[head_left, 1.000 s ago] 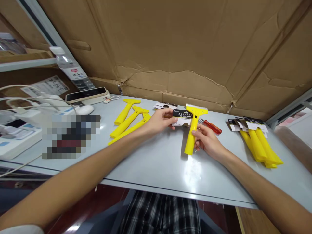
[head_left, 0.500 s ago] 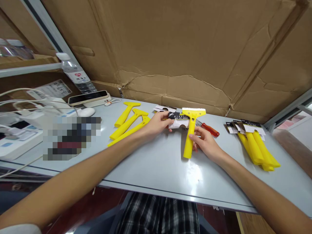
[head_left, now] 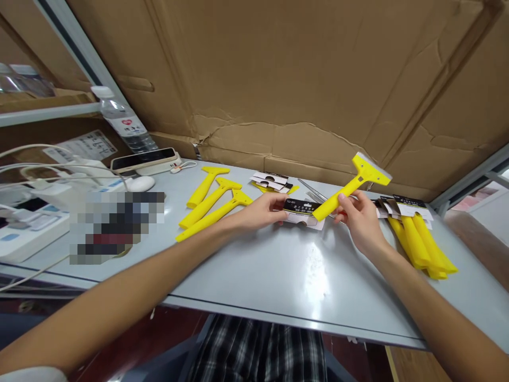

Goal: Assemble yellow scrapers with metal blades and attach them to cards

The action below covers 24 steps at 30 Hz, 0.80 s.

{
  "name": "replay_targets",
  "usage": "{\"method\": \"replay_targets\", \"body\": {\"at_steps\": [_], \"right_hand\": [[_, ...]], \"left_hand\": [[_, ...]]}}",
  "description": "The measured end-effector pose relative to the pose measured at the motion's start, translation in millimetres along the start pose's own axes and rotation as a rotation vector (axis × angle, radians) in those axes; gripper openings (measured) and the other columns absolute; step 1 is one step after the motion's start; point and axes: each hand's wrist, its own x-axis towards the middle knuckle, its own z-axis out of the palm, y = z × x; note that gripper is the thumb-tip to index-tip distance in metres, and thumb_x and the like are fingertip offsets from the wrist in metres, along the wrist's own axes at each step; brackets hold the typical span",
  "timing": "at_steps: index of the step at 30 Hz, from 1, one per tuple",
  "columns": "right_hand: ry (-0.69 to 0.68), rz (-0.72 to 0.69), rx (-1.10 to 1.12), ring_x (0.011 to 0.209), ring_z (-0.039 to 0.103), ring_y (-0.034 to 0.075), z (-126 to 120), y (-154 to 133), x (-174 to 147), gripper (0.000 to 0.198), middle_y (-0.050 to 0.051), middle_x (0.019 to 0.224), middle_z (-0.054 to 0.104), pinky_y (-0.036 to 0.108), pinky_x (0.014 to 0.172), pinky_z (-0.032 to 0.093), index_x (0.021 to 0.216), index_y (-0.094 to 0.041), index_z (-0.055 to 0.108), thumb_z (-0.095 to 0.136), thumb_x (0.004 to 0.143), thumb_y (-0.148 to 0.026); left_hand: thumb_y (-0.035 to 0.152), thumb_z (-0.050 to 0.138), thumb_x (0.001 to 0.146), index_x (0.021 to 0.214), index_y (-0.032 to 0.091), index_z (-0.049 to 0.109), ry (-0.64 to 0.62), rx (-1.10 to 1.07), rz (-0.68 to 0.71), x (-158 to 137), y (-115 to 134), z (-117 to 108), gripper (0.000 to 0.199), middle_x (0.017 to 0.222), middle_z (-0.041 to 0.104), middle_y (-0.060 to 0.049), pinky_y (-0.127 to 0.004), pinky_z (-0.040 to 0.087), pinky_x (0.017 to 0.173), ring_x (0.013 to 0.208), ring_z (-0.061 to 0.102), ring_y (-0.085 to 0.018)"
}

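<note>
Between the thumb and fingers of my left hand (head_left: 267,212) is a black-and-white header card (head_left: 304,216) with a cut-out slot. My right hand (head_left: 360,216) grips a yellow scraper (head_left: 350,187) by its handle. The scraper tilts, its wide blade head up at the right and its handle end over the card's right part. Behind my hands lie a small stack of similar cards (head_left: 270,180) and a partly hidden metal tool shaft (head_left: 312,190). Three yellow scrapers (head_left: 212,204) rest on the table to the left of my left hand.
Several scrapers with cards on them (head_left: 421,241) lie piled at the right. Cables and a power strip (head_left: 35,223), a white mouse (head_left: 140,183), a phone (head_left: 145,158) and a water bottle (head_left: 125,119) stand at the left. Cardboard (head_left: 278,79) walls off the back of the table (head_left: 254,276).
My right hand has moved right with the scraper, turning it from upright to a slant with its head to the right. The card in my left hand has shifted slightly right and nearer.
</note>
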Motion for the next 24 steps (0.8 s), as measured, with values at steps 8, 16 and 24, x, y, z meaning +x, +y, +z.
{"method": "replay_targets", "body": {"at_steps": [8,16,24], "right_hand": [[0.149,-0.024,0.13,0.088,0.065,0.012,0.1,-2.4,3.8,0.068,0.003,0.108,0.062,0.024,0.068,0.059,0.114,-0.025,0.048,0.085,0.072,-0.064],[0.019,0.021,0.019,0.099,0.069,0.016,4.9,8.2,1.2,0.065,0.005,0.107,0.068,0.024,0.072,0.06,0.112,-0.022,0.054,0.084,0.074,-0.065],[-0.093,0.096,-0.072,0.108,0.07,0.02,13.6,11.4,-10.0,0.061,0.008,0.122,0.07,0.03,0.092,0.059,0.114,-0.018,0.065,0.085,0.076,-0.062]], "left_hand": [[0.017,0.073,0.076,0.102,0.018,0.074,-0.002,0.154,0.06,-0.4,-14.3,0.9,0.026,0.099,0.076,-0.006,-0.034,0.056,0.081,0.093,0.07,-0.022],[0.023,0.076,0.083,0.105,0.015,0.074,0.029,0.159,0.087,-3.2,-11.3,11.3,0.023,0.101,0.076,-0.007,-0.035,0.056,0.084,0.095,0.07,-0.022],[0.023,0.074,0.088,0.106,0.012,0.074,0.227,0.087,0.194,-3.2,-10.7,19.3,0.021,0.108,0.075,-0.009,-0.035,0.055,0.087,0.096,0.069,-0.02]]}}
